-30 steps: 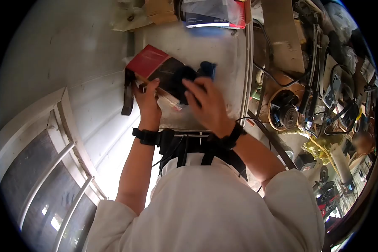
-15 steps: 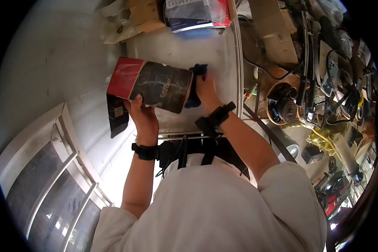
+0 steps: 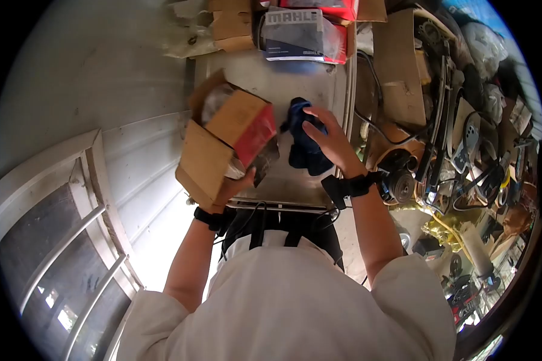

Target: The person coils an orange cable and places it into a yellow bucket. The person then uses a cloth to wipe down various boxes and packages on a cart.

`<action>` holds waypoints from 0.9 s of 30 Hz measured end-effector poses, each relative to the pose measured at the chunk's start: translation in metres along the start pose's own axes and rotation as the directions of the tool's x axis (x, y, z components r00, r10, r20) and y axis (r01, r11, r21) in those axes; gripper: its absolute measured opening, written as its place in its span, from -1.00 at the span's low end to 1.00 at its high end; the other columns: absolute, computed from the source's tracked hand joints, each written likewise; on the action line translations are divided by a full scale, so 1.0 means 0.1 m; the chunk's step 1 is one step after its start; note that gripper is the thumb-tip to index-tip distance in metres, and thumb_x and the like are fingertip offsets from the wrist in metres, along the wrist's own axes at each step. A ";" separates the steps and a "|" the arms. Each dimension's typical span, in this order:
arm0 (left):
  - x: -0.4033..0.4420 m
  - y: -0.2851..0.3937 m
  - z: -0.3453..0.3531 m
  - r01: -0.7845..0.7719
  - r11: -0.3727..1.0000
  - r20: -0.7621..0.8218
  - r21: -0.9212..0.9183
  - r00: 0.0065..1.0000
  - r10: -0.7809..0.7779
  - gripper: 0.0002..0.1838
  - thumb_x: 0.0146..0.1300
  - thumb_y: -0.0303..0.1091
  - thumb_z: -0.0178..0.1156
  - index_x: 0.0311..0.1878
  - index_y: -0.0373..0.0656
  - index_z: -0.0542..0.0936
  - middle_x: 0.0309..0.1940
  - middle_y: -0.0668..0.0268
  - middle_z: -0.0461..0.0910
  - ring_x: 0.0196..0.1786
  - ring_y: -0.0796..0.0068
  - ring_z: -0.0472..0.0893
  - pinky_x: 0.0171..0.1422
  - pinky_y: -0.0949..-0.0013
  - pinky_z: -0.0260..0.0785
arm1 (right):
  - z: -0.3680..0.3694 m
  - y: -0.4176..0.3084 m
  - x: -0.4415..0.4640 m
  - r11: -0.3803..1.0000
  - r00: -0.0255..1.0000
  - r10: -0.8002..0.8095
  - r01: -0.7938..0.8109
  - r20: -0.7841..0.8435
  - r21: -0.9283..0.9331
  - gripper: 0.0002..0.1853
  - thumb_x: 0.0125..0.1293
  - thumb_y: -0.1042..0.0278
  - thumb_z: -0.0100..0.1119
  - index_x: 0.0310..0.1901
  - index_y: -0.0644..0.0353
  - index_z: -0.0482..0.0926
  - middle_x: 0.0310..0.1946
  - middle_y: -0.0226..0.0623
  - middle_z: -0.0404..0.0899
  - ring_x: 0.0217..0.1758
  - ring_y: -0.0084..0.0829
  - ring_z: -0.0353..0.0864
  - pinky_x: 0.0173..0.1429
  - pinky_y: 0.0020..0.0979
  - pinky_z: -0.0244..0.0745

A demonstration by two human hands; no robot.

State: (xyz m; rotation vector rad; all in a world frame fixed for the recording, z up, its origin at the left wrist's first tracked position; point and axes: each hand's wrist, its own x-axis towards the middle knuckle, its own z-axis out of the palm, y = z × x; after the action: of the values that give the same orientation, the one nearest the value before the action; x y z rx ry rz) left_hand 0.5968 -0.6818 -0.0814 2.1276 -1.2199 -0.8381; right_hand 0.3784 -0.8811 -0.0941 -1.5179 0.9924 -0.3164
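My left hand (image 3: 235, 189) grips a cardboard box (image 3: 236, 120) from below, its fingers partly hidden by the box. The box is tilted, with its flaps open, a red side showing and something in clear plastic inside. To the right, a dark blue cloth (image 3: 307, 138) lies crumpled on the pale worktop (image 3: 253, 75). Over the cloth's right edge is my right hand (image 3: 334, 141), its fingers apart and nothing gripped in them.
A blue and white box marked MAHLE (image 3: 294, 36) sits at the back beside other cartons. Cables, metal parts and a large cardboard piece (image 3: 397, 78) crowd the right side. A barred window (image 3: 60, 240) is at the left.
The box has been turned, so its open flaps and brown cardboard now show. My right hand has let go of the cloth and opened.
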 end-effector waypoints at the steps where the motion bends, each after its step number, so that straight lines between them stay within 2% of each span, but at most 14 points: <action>1: -0.04 0.12 -0.03 -0.051 0.994 0.006 0.096 0.999 0.051 -0.22 -0.09 -0.06 0.50 0.21 -0.08 0.41 0.07 0.27 0.51 0.14 0.29 0.50 0.20 0.24 0.37 | 0.00 -0.13 0.03 0.978 0.997 0.005 -0.022 0.081 0.205 -0.43 0.31 0.15 0.21 0.28 0.20 0.35 0.26 -0.17 0.33 0.41 -0.27 0.24 0.44 -0.34 0.08; 2: -0.07 0.19 -0.04 -0.102 0.977 0.020 0.190 0.995 0.100 -0.27 -0.09 -0.03 0.50 0.16 -0.05 0.46 0.02 0.33 0.54 0.10 0.29 0.52 0.14 0.24 0.40 | 0.04 -0.29 0.05 0.915 0.987 -0.002 -0.063 0.161 0.399 -0.38 0.30 0.15 0.23 0.32 0.21 0.29 0.30 -0.18 0.29 0.44 -0.29 0.19 0.46 -0.34 0.05; 4: -0.06 0.11 0.01 -0.158 0.977 0.155 0.143 0.978 0.136 -0.27 -0.10 0.03 0.50 0.16 -0.01 0.48 0.06 0.34 0.53 0.13 0.29 0.50 0.16 0.20 0.39 | 0.16 -0.46 0.11 0.752 0.954 -0.117 -0.096 0.276 0.653 -0.18 0.25 0.14 0.29 0.43 0.23 0.10 0.39 -0.19 0.17 0.50 -0.34 0.06 0.50 -0.31 -0.05; 8: 0.12 0.27 -0.18 -0.306 0.911 0.160 0.275 0.949 0.271 -0.21 -0.10 0.11 0.48 0.20 -0.02 0.47 0.11 0.29 0.51 0.19 0.27 0.47 0.22 0.11 0.36 | 0.20 -0.60 0.13 0.758 0.932 -0.210 -0.034 0.294 0.651 -0.11 0.15 0.30 0.37 0.44 0.21 0.06 0.42 -0.16 0.12 0.53 -0.32 0.01 0.52 -0.28 -0.07; 10: 0.24 0.11 -0.13 -0.263 0.965 -0.072 0.002 0.962 0.263 -0.19 -0.09 0.10 0.48 0.22 -0.06 0.46 0.11 0.26 0.51 0.18 0.24 0.48 0.25 0.11 0.34 | 0.20 -0.59 0.06 0.763 0.916 -0.279 0.030 0.287 0.646 -0.04 0.07 0.44 0.41 0.46 0.19 0.03 0.43 -0.15 0.08 0.54 -0.31 0.00 0.52 -0.27 -0.08; 12: 0.24 -0.07 -0.05 -0.238 0.964 -0.156 -0.119 0.963 0.219 -0.20 -0.09 0.06 0.49 0.21 -0.10 0.46 0.10 0.23 0.51 0.16 0.22 0.49 0.25 0.12 0.34 | 0.35 -0.58 -0.04 0.702 0.937 -0.273 0.038 0.219 0.712 -0.01 0.03 0.55 0.40 0.47 0.15 0.02 0.45 -0.16 0.04 0.54 -0.31 0.00 0.54 -0.26 -0.10; 13: 0.23 -0.19 -0.02 -0.225 0.970 -0.129 -0.097 0.969 0.212 -0.22 -0.09 0.04 0.50 0.19 -0.11 0.47 0.09 0.22 0.52 0.15 0.20 0.50 0.23 0.14 0.35 | 0.45 -0.54 -0.09 0.670 0.946 -0.268 0.048 0.181 0.741 0.01 0.01 0.60 0.40 0.48 0.12 0.01 0.46 -0.17 0.02 0.53 -0.30 0.01 0.54 -0.25 -0.10; 14: 0.23 -0.31 -0.01 -0.214 0.974 -0.102 -0.072 0.973 0.206 -0.24 -0.09 0.01 0.50 0.18 -0.12 0.48 0.07 0.20 0.53 0.14 0.19 0.51 0.22 0.16 0.36 | 0.57 -0.43 -0.13 0.724 0.973 -0.208 0.082 0.104 0.685 -0.01 0.02 0.65 0.37 0.47 0.05 0.03 0.46 -0.20 0.01 0.54 -0.29 0.01 0.56 -0.22 -0.13; 17: 0.21 -0.52 -0.07 -0.162 0.987 -0.014 0.000 0.987 0.162 -0.30 -0.08 -0.08 0.52 0.13 -0.16 0.51 0.03 0.18 0.57 0.09 0.18 0.54 0.16 0.21 0.41 | 0.82 -0.32 -0.13 0.830 0.975 -0.184 0.087 0.122 0.551 -0.05 0.06 0.65 0.33 0.46 0.04 0.05 0.44 -0.19 0.04 0.53 -0.28 0.00 0.56 -0.19 -0.10; 18: 0.21 -0.52 -0.12 -0.135 0.991 0.021 0.016 0.991 0.134 -0.32 -0.08 -0.10 0.53 0.11 -0.16 0.53 0.01 0.18 0.58 0.07 0.19 0.56 0.15 0.23 0.42 | 0.82 -0.32 -0.11 0.940 0.952 -0.270 0.228 0.143 0.254 -0.03 0.08 0.56 0.39 0.48 0.08 0.01 0.47 -0.17 -0.02 0.51 -0.29 0.05 0.50 -0.24 0.09; 19: 0.24 -0.40 -0.22 -0.092 0.996 0.066 0.012 0.994 0.091 -0.36 -0.07 -0.13 0.53 0.09 -0.16 0.55 -0.01 0.18 0.60 0.04 0.22 0.59 0.12 0.26 0.44 | 0.84 -0.40 -0.10 0.950 0.958 -0.275 0.257 0.081 0.177 -0.03 0.05 0.54 0.40 0.47 0.08 0.04 0.48 -0.17 -0.03 0.50 -0.26 0.06 0.50 -0.22 0.08; 21: 0.28 -0.22 -0.37 -0.063 0.998 0.105 0.012 0.993 0.061 -0.39 -0.06 -0.16 0.53 0.08 -0.16 0.58 -0.03 0.20 0.62 0.02 0.25 0.61 0.11 0.28 0.45 | 0.84 -0.62 -0.06 0.953 0.952 -0.302 0.302 -0.044 0.011 -0.04 0.01 0.50 0.42 0.45 0.09 0.09 0.48 -0.17 -0.05 0.49 -0.20 0.09 0.50 -0.18 0.07; 24: 0.26 -0.09 -0.46 -0.078 0.997 0.094 0.007 0.993 0.077 -0.39 -0.06 -0.16 0.53 0.09 -0.16 0.57 -0.01 0.20 0.62 0.05 0.27 0.60 0.15 0.27 0.43 | 0.75 -0.91 0.10 0.878 0.876 -0.471 0.456 -0.100 -0.141 -0.16 -0.03 0.43 0.43 0.35 0.07 0.29 0.44 -0.21 0.11 0.48 -0.11 0.12 0.47 -0.11 0.09; 27: 0.18 -0.06 -0.48 -0.061 0.997 0.048 -0.046 0.997 0.063 -0.39 -0.05 -0.13 0.53 0.08 -0.16 0.58 -0.03 0.21 0.62 0.04 0.26 0.59 0.13 0.25 0.42 | 0.69 -0.90 0.21 0.744 0.815 -0.574 0.562 0.085 -0.363 -0.41 0.01 0.39 0.39 0.16 0.05 0.52 0.32 -0.29 0.34 0.46 -0.07 0.15 0.47 -0.04 0.07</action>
State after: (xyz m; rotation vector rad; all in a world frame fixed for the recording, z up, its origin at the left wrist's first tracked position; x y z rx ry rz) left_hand 0.6431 -0.6879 -0.0583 2.0345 -1.2740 -0.8876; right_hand 0.4747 -0.8590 -0.0349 -2.1708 0.6008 -0.6125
